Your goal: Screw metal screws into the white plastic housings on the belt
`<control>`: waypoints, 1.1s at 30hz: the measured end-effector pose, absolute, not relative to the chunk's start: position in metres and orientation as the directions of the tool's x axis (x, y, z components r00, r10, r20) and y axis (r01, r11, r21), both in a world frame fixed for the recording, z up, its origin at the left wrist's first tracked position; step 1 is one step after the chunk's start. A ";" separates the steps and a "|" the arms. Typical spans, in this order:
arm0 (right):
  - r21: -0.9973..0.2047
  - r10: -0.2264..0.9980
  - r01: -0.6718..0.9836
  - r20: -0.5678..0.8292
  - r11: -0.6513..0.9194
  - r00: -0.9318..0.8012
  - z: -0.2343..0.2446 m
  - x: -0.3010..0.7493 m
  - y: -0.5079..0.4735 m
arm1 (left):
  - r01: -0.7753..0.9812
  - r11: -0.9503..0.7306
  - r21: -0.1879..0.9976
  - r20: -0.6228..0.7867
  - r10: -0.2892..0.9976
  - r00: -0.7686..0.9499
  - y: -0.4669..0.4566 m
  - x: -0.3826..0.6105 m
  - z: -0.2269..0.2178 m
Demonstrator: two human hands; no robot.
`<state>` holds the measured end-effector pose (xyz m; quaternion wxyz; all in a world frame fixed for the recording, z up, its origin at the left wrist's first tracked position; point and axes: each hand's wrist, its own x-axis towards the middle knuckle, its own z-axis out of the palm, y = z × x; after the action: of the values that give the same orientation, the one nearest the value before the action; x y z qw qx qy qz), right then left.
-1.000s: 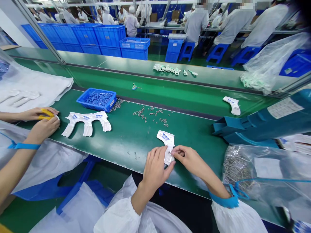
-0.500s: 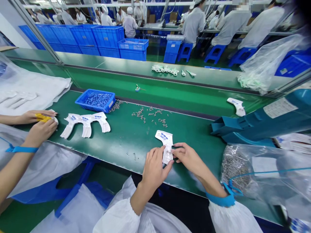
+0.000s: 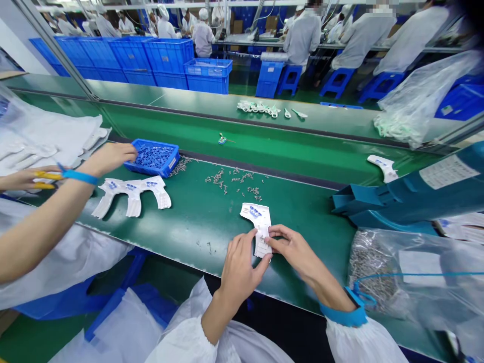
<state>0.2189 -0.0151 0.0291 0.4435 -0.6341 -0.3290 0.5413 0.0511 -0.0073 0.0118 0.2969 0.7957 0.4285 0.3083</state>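
Note:
A white plastic shell half (image 3: 260, 220), curved like a pistol grip and with blue pieces set in its upper end, lies on the green bench in front of me. My left hand (image 3: 239, 267) grips its lower left side, with the index fingertip on the face and the thumb near the bottom end. From the right, my right hand (image 3: 297, 252) has its fingertips pinched together over the shell's lower part. Tiny metal bits show by those fingertips; what exactly they pinch is too small to tell.
Loose small metal parts (image 3: 217, 177) lie behind the shell. Left are more white shells (image 3: 133, 189), a blue bin (image 3: 170, 166) of blue pieces and a co-worker's hand (image 3: 113, 157). Right are a bag of metal parts (image 3: 372, 267) and a teal machine (image 3: 434, 181).
My right fingertips have shifted slightly on the shell; my left hand keeps its hold. The co-worker's one hand has moved from a white part to the blue bin.

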 end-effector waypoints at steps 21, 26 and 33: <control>-0.854 0.923 0.519 0.177 -0.028 0.341 0.020 0.307 0.111 | 0.724 -0.444 0.528 0.428 0.875 0.225 0.037 -0.018 0.014; -0.606 0.967 0.787 0.249 0.111 0.056 0.003 0.255 0.071 | 0.964 -0.121 0.237 0.442 0.897 0.004 0.107 -0.086 0.021; -0.411 0.967 0.907 0.254 0.098 0.011 0.009 0.239 0.069 | 0.924 -0.272 0.269 0.392 0.907 0.153 0.115 -0.104 0.012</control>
<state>0.2393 0.0691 0.0092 0.2412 -0.6687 -0.7005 0.0628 -0.1039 0.1153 0.0121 -0.0171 0.7590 0.6030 0.2450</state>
